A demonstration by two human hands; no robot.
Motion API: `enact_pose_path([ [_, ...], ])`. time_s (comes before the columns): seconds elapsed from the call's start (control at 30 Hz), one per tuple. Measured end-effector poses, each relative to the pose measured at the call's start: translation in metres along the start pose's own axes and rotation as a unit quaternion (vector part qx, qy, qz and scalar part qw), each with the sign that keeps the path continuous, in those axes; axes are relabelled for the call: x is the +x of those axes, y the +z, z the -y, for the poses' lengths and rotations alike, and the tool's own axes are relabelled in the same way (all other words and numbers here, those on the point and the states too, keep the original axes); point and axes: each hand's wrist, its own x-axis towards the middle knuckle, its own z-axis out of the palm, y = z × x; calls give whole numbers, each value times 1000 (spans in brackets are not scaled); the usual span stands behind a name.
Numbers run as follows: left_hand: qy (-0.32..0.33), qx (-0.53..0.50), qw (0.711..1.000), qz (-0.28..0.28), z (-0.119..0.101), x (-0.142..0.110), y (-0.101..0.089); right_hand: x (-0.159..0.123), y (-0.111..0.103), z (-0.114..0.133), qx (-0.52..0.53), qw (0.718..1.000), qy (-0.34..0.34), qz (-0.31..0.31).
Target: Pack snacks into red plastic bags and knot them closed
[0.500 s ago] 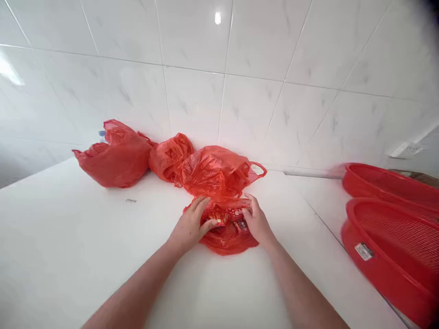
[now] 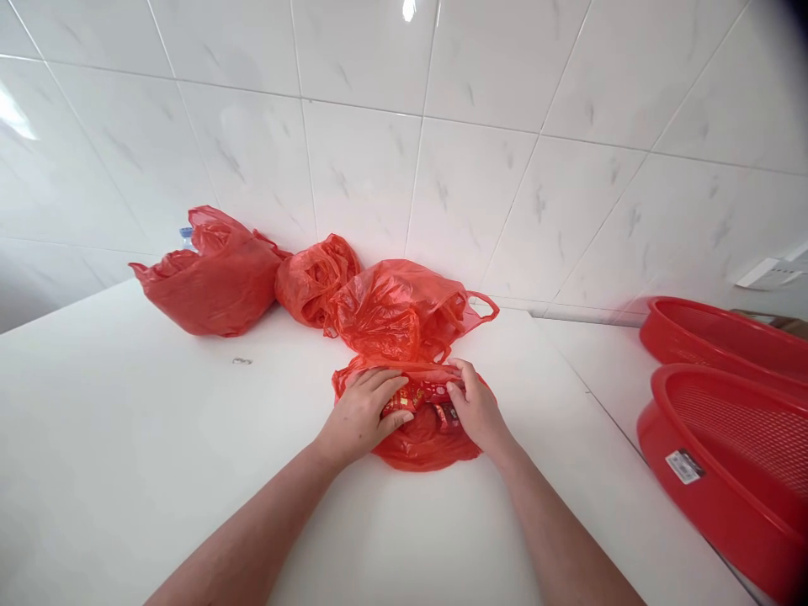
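A small red plastic bag [image 2: 417,446] lies on the white counter [image 2: 126,438] in front of me, with small red packets [image 2: 429,400] showing at its mouth. My left hand [image 2: 363,412] rests on the bag's left side, fingers stretched over the opening. On the right edge of the opening my right hand [image 2: 476,408] has its fingers curled onto the plastic. Just behind stands a fuller red bag [image 2: 397,307] with a loop handle.
Two more red bags [image 2: 208,278] [image 2: 312,273] sit against the tiled wall at the back left. Two red mesh baskets [image 2: 725,446] [image 2: 713,337] stand at the right. A small dark speck [image 2: 241,361] lies on the counter.
Both hands have shifted slightly on the small bag; the left fingers now reach further across its opening. The view has tilted a little.
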Motion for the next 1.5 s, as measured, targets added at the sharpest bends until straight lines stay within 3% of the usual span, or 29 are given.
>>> enact_pose_path([
  [0.17, -93, -13, 995, 16, 8, -4, 4, 1, -1, -2, 25, 999, 6, 22],
  [0.37, -144, -18, 989, 32, 14, -8, 14, -3, -5, -2, 67, 996, 8, 55],
  [0.57, -170, -75, 983, 2, 9, -4, 7, -9, -7, 1, -19, 994, -26, 103],
  [0.77, -229, -130, 965, 5, 7, -2, -2, -7, -1, -5, -45, 995, -53, 65],
  [0.9, -255, -123, 959, -22, 11, -3, -1, -5, 2, -9, -55, 995, -83, 0],
  [1.03, -258, -102, 960, -42, 12, -3, 1, -7, 9, 0, -132, 978, -149, -58],
  [1.17, -242, -104, 962, -77, 13, -2, 2, -10, 27, 20, -185, 964, -187, -44],
  [1.33, -247, -78, 958, -124, 12, -2, 1, -10, 49, 30, -183, 975, -130, -8],
  [1.5, -258, -98, 953, -122, 12, -3, 2, -12, 50, 26, -144, 984, -101, 4],
])
